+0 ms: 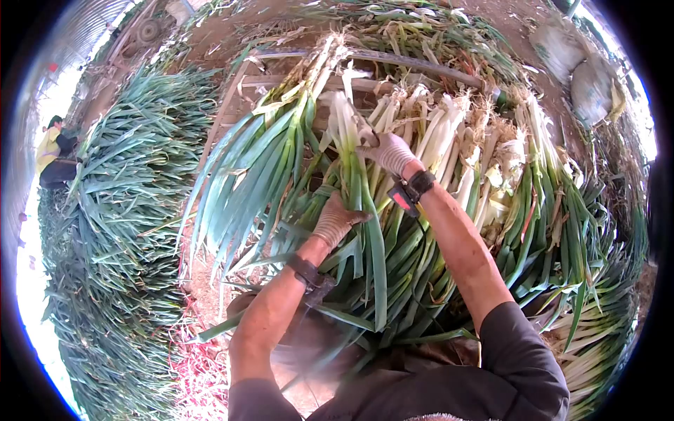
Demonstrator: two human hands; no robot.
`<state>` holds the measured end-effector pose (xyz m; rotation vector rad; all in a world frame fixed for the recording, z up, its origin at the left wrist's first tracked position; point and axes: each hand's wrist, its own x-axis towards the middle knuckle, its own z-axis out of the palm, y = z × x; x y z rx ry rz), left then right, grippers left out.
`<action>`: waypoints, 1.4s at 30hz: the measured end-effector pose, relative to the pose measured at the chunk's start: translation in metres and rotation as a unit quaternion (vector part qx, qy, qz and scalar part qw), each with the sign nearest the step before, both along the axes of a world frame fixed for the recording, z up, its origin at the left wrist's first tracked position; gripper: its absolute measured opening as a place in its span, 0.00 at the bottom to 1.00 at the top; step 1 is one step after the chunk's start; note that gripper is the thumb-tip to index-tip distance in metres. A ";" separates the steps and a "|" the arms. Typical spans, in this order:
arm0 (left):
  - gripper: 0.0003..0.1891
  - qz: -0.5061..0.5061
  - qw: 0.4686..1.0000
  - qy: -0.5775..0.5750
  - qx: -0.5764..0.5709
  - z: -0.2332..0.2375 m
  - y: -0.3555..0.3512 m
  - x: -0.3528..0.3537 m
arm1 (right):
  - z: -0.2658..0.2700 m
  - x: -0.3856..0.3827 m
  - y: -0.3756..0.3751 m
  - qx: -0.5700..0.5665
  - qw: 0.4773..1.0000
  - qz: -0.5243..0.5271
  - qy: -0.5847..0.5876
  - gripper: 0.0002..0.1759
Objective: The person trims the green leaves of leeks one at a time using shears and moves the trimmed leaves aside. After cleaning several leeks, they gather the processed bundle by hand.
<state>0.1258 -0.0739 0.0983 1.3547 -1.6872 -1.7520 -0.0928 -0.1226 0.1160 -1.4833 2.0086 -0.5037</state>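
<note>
Your gloved left hand (335, 221) curls around the leaves of some green onions (343, 130), thumb out, fingertips partly hidden. Your gloved right hand (390, 152) is half closed against their white ends; I cannot tell whether it grips them. The onions lie in front of you, between a fanned bunch (263, 165) on the left and a heap (442, 144) on the right. Their long leaves overlap the heap, so a pull could drag neighbours along. Squeezing hard might split leaves; a loose hold could let stalks slip.
</note>
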 end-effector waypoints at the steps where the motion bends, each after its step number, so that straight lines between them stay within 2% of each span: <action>1: 0.32 -0.011 1.000 0.003 -0.018 -0.009 0.000 0.001 | 0.004 -0.001 -0.004 -0.012 1.000 0.011 -0.017 0.36; 2: 0.32 -0.023 0.999 0.006 -0.036 -0.019 0.000 0.001 | -0.019 -0.010 -0.016 0.002 0.999 -0.005 -0.043 0.36; 3: 0.32 -0.035 0.998 0.010 -0.054 -0.025 -0.001 0.001 | -0.013 -0.013 -0.011 -0.006 0.998 -0.028 -0.059 0.34; 5: 0.30 -0.108 0.977 -0.150 -0.108 0.011 0.007 -0.005 | 0.020 -0.011 0.010 0.039 0.986 -0.088 -0.137 0.30; 7: 0.28 -0.155 0.966 -0.178 -0.110 0.010 0.021 -0.015 | 0.047 -0.014 0.035 0.065 0.983 -0.119 -0.125 0.28; 8: 0.29 -0.180 0.955 -0.186 -0.145 0.008 0.033 -0.018 | 0.046 -0.014 0.050 0.013 0.981 -0.126 -0.149 0.28; 9: 0.30 -0.253 0.925 -0.255 -0.127 0.022 0.047 -0.028 | 0.045 -0.009 0.063 -0.039 0.975 -0.134 -0.174 0.28; 11: 0.27 -0.342 0.855 -0.309 -0.238 0.030 0.077 -0.039 | 0.067 0.013 0.084 -0.028 0.996 -0.027 -0.085 0.29; 13: 0.24 -0.411 0.804 -0.326 -0.280 0.048 0.086 -0.035 | 0.079 0.032 0.097 0.000 0.994 0.055 -0.094 0.30; 14: 0.22 -0.452 0.815 -0.294 -0.212 0.058 0.077 -0.034 | 0.072 0.036 0.101 -0.057 0.993 0.047 -0.094 0.31; 16: 0.21 -0.525 0.819 -0.222 -0.068 0.090 0.032 -0.022 | 0.066 0.031 0.096 -0.032 0.992 -0.013 -0.119 0.31; 17: 0.21 -0.518 0.819 -0.189 -0.159 0.080 0.001 -0.004 | 0.063 0.029 0.093 -0.020 0.990 -0.043 -0.132 0.31; 18: 0.19 -0.481 0.849 -0.143 -0.168 0.075 -0.033 0.012 | 0.061 0.035 0.093 -0.003 0.988 -0.055 -0.148 0.31; 19: 0.17 -0.367 0.845 -0.338 -0.193 0.093 -0.059 0.013 | 0.051 0.040 0.095 -0.003 0.989 0.007 -0.145 0.32; 20: 0.16 -0.176 0.862 -0.373 -0.296 0.068 -0.090 0.031 | 0.055 0.048 0.100 0.023 0.992 0.033 -0.120 0.33; 21: 0.20 -0.119 0.779 -0.451 -0.418 0.049 -0.119 0.042 | 0.058 0.058 0.104 0.052 0.992 0.062 -0.094 0.34; 22: 0.29 -0.093 0.697 -0.550 -0.450 0.031 -0.142 0.048 | 0.050 0.065 0.109 -0.001 0.994 0.051 -0.093 0.29; 23: 0.36 -0.084 0.713 -0.555 -0.421 0.018 -0.155 0.053 | 0.047 0.070 0.110 -0.023 0.993 0.047 -0.105 0.30; 25: 0.39 -0.053 0.673 -0.592 -0.440 0.007 -0.150 0.041 | 0.051 0.070 0.108 -0.002 0.991 0.032 -0.129 0.30; 26: 0.34 -0.057 0.661 -0.600 -0.447 0.001 -0.145 0.036 | 0.050 0.067 0.106 -0.005 0.989 0.012 -0.145 0.31; 29: 0.27 0.018 0.630 -0.620 -0.468 -0.052 -0.163 0.034 | 0.049 0.056 0.098 -0.002 0.987 -0.022 -0.157 0.30; 30: 0.20 0.014 0.662 -0.602 -0.447 -0.043 -0.162 0.034 | 0.048 0.058 0.098 0.012 0.991 -0.006 -0.130 0.28; 31: 0.21 0.006 0.672 -0.595 -0.441 -0.044 -0.169 0.033 | 0.048 0.058 0.100 0.024 0.995 0.007 -0.101 0.27; 33: 0.21 -0.014 0.694 -0.579 -0.428 -0.034 -0.184 0.033 | 0.047 0.054 0.108 -0.027 0.988 -0.024 -0.149 0.26; 34: 0.23 -0.056 0.709 -0.553 -0.434 -0.024 -0.188 0.037 | 0.047 0.053 0.111 -0.051 0.982 -0.037 -0.175 0.25; 35: 0.23 -0.066 0.742 -0.536 -0.397 -0.018 -0.186 0.039 | 0.047 0.051 0.114 -0.055 0.982 -0.039 -0.176 0.26; 37: 0.23 -0.090 0.799 -0.501 -0.320 0.036 -0.155 0.032 | 0.054 0.051 0.123 -0.063 0.980 -0.045 -0.182 0.26; 38: 0.27 -0.112 0.823 -0.479 -0.286 0.050 -0.137 0.029 | 0.058 0.053 0.130 -0.032 0.982 -0.019 -0.184 0.27; 39: 0.28 -0.114 0.838 -0.445 -0.293 0.054 -0.116 0.033 | 0.078 0.059 0.136 0.016 0.987 0.002 -0.162 0.31; 41: 0.29 -0.100 0.884 -0.382 -0.250 0.035 -0.086 0.040 | 0.068 0.066 0.154 -0.024 0.981 -0.020 -0.191 0.33; 42: 0.30 -0.115 0.868 -0.390 -0.285 0.041 -0.062 0.041 | 0.076 0.069 0.162 -0.004 0.982 -0.029 -0.185 0.32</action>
